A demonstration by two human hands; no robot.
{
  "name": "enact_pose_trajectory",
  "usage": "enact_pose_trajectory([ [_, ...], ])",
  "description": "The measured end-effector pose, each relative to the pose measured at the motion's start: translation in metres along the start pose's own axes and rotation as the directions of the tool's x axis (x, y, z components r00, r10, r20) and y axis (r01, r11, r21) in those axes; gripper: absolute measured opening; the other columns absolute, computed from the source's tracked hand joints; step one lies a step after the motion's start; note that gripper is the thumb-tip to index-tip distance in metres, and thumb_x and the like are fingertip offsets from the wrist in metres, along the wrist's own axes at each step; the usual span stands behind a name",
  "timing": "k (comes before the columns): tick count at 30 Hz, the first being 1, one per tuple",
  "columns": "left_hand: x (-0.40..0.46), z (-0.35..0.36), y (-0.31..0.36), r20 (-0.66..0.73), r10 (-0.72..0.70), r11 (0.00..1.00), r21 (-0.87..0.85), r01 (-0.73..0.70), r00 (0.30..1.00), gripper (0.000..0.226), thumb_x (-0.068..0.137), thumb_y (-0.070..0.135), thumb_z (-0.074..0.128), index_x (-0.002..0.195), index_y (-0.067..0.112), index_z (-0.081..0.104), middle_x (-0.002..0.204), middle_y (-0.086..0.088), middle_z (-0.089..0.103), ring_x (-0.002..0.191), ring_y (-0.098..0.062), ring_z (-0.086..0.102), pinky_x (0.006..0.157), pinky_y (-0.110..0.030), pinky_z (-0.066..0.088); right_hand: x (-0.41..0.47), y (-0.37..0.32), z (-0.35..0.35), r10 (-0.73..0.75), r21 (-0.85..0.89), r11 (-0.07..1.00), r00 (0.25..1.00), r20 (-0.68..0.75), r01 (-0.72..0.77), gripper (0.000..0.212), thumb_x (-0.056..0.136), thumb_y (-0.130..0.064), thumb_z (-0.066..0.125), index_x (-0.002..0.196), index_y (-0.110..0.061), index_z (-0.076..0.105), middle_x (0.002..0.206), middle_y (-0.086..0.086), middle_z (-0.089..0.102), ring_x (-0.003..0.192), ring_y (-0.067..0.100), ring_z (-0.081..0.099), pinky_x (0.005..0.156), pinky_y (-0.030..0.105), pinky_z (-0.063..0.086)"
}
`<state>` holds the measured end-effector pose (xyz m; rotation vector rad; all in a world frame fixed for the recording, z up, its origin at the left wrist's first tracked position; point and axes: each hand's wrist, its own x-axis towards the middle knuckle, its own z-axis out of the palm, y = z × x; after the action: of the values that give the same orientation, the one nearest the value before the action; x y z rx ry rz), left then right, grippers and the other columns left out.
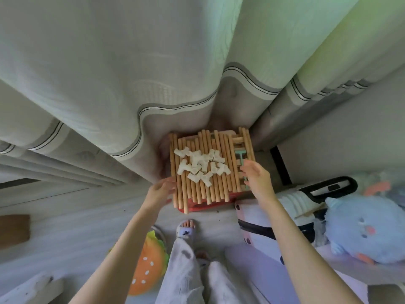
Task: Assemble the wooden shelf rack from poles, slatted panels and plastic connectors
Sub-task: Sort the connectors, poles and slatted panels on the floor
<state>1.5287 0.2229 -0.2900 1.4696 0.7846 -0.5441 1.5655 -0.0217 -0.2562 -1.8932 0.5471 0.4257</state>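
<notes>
Several wooden poles (192,189) lie side by side in a flat pile on a red stool (197,207) by the curtain. A heap of white plastic connectors (200,164) rests on top of the poles. A slatted panel (238,140) shows under the poles at the right, with a small teal mallet (240,156) lying on it. My left hand (161,190) is at the pile's near left corner, fingers apart, holding nothing. My right hand (255,175) hovers over the right edge, fingers spread above the mallet's handle, not gripping it.
A long curtain (131,73) hangs right behind the stool. A white and black suitcase (291,213) and a blue plush toy (359,229) sit to the right. A burger-shaped plush (149,262) lies on the floor at my left leg. My slippered foot (186,229) stands before the stool.
</notes>
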Motion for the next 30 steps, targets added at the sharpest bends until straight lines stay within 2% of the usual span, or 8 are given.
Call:
enact_pose_trajectory([
  [5,0.070,0.015,-0.002,0.027,-0.162,0.986,-0.045,0.163,0.986,0.036,0.102,0.020,0.035,0.134,0.010,0.047,0.132,-0.008,0.053,0.123,-0.024,0.048,0.101,-0.042,0.039,0.076,0.019,-0.022,0.252,0.114,0.961,0.968,0.007,-0.251,0.023,0.099,-0.038,0.039,0.093,-0.028,0.059,0.096,-0.005,0.067,0.084,0.006,0.063,0.069,0.025,0.048],
  [7,0.088,0.017,-0.005,0.043,-0.194,0.968,-0.153,0.199,0.980,0.031,0.101,0.027,0.036,0.125,0.017,0.054,0.124,0.000,0.058,0.122,-0.021,0.047,0.102,-0.043,0.035,0.104,0.034,-0.027,0.335,0.148,0.931,0.942,0.026,-0.335,0.039,0.100,-0.046,0.028,0.103,-0.021,0.058,0.098,-0.007,0.064,0.091,0.010,0.061,0.082,0.030,0.045],
  [10,0.119,0.023,-0.014,0.009,-0.210,0.936,-0.287,0.203,0.978,0.023,0.098,0.031,0.036,0.107,0.025,0.056,0.108,0.011,0.059,0.119,-0.017,0.043,0.103,-0.043,0.026,0.146,0.059,-0.034,0.407,0.154,0.901,0.913,0.025,-0.405,0.055,0.099,-0.050,0.020,0.134,-0.014,0.044,0.118,-0.001,0.058,0.117,0.020,0.051,0.104,0.040,0.034],
  [14,0.160,0.036,-0.025,-0.104,-0.215,0.949,-0.256,0.182,0.971,0.035,0.099,0.034,0.033,0.127,0.019,0.048,0.132,-0.002,0.050,0.131,-0.022,0.036,0.109,-0.045,0.019,0.190,0.089,-0.035,0.470,0.086,0.881,0.882,-0.040,-0.465,0.063,0.097,-0.056,0.016,0.143,-0.017,0.034,0.146,0.007,0.040,0.135,0.026,0.036,0.113,0.044,0.021],
  [17,0.184,0.037,-0.034,-0.238,-0.242,0.959,-0.207,0.194,0.941,0.049,0.100,0.046,0.029,0.139,0.019,0.040,0.147,-0.002,0.037,0.138,-0.022,0.029,0.113,-0.044,0.017,0.216,0.112,-0.030,0.532,0.051,0.846,0.847,0.004,-0.531,0.062,0.095,-0.061,0.016,0.127,-0.020,0.051,0.136,0.009,0.051,0.121,0.026,0.050,0.111,0.045,0.029],
  [20,0.199,0.029,-0.044,-0.154,-0.232,0.949,-0.250,0.190,0.960,0.050,0.099,0.050,0.027,0.135,0.020,0.047,0.137,-0.001,0.050,0.123,-0.022,0.046,0.097,-0.044,0.038,0.231,0.128,-0.024,0.543,0.062,0.834,0.836,0.080,-0.548,0.061,0.095,-0.060,0.019,0.101,-0.018,0.063,0.108,0.010,0.067,0.095,0.022,0.064,0.101,0.043,0.042],
  [25,0.205,0.016,-0.052,-0.040,-0.272,0.914,-0.323,0.245,0.961,0.040,0.096,0.048,0.031,0.110,0.026,0.062,0.110,0.005,0.060,0.096,-0.018,0.054,0.076,-0.038,0.044,0.238,0.140,-0.026,0.537,0.155,0.819,0.834,0.131,-0.552,0.058,0.094,-0.061,0.027,0.108,-0.018,0.064,0.104,0.008,0.070,0.098,0.023,0.067,0.093,0.044,0.047],
  [30,0.206,0.023,-0.048,-0.037,-0.249,0.947,-0.219,0.236,0.968,0.039,0.093,0.053,0.034,0.107,0.031,0.063,0.114,0.003,0.062,0.101,-0.019,0.057,0.074,-0.040,0.047,0.236,0.140,-0.028,0.516,0.212,0.816,0.843,0.154,-0.538,0.056,0.095,-0.058,0.028,0.110,-0.018,0.063,0.104,0.006,0.071,0.098,0.022,0.067,0.089,0.041,0.049],
])
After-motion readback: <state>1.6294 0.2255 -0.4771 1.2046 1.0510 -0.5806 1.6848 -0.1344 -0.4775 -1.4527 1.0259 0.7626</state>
